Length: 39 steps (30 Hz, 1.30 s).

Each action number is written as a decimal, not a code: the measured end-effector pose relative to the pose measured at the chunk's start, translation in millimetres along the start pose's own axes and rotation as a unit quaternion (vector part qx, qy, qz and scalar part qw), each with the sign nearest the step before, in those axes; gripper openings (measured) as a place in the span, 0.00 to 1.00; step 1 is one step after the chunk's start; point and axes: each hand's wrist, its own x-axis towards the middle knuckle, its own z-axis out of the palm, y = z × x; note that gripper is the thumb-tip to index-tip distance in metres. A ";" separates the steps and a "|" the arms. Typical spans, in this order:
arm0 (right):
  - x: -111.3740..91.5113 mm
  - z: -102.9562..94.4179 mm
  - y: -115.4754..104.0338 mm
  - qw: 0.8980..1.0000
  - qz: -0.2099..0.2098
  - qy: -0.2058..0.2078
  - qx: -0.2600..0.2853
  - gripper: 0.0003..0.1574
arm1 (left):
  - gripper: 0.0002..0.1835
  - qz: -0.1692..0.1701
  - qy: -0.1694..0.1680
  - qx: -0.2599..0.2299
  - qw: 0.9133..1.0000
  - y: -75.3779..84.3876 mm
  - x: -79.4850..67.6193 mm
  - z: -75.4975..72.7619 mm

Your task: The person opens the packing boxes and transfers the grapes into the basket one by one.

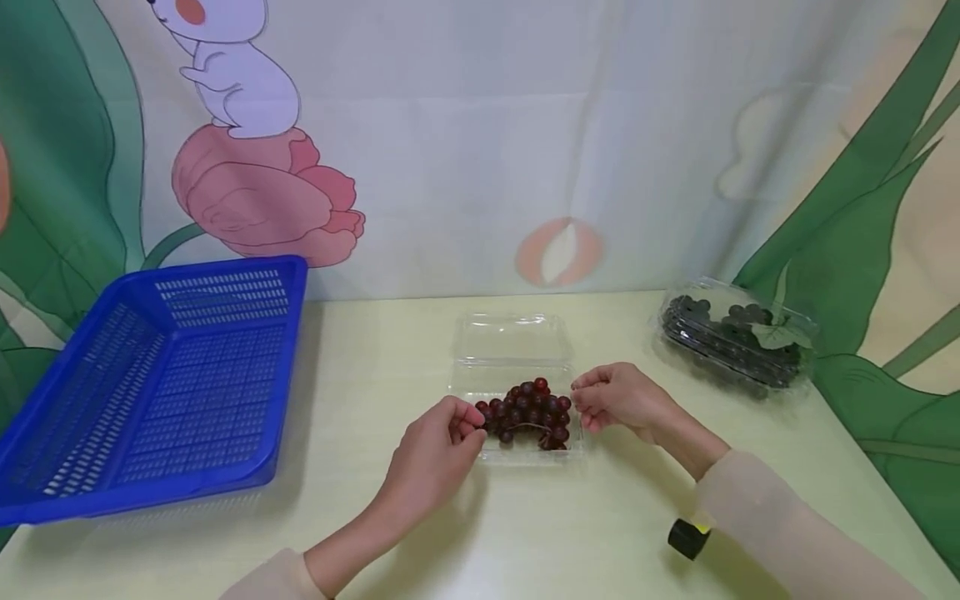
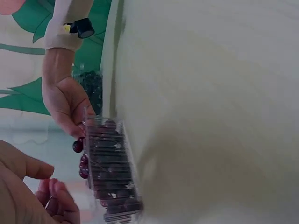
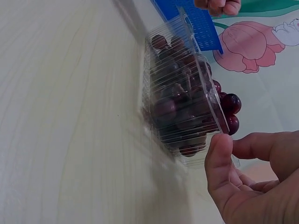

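Observation:
A bunch of dark red grapes point(image 1: 528, 410) lies in the base of a clear plastic clamshell box point(image 1: 495, 456). The box's lid point(image 1: 512, 337) is folded back toward the curtain. At the box's right edge, my right hand point(image 1: 618, 402) pinches the rim between thumb and index finger; the right wrist view shows this hand point(image 3: 261, 172) at the corner. My left hand point(image 1: 435, 450) hovers by the left end of the box, fingers loosely bent. In the left wrist view, a gap shows between the thumb and fingers of this left hand point(image 2: 28, 186). Some grapes rise above the rim.
A blue plastic basket point(image 1: 281, 400) stands on the left of the pale table point(image 1: 360, 350). At the back right sits another clear box point(image 1: 731, 337) with dark grapes and a green leaf. A printed curtain point(image 1: 450, 167) hangs behind. A small black device point(image 1: 686, 539) is on the right sleeve.

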 end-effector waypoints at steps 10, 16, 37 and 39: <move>-1.1 -0.5 -0.5 1.000 0.006 -0.005 0.010 0.15 | 0.04 0.059 -0.053 0.045 0.996 20.4 8.9 15.4; -0.2 -0.6 1.1 1.000 0.008 -0.001 0.012 0.16 | 0.04 0.071 -0.067 0.078 0.992 25.8 19.6 29.2; -0.8 0.2 0.3 1.000 0.013 -0.002 0.027 0.16 | 0.17 0.081 -0.087 0.275 0.954 24.7 43.0 52.2; -0.9 -0.2 -0.4 1.000 0.015 0.000 0.025 0.17 | 0.21 0.077 -0.095 0.300 0.946 27.6 44.4 53.7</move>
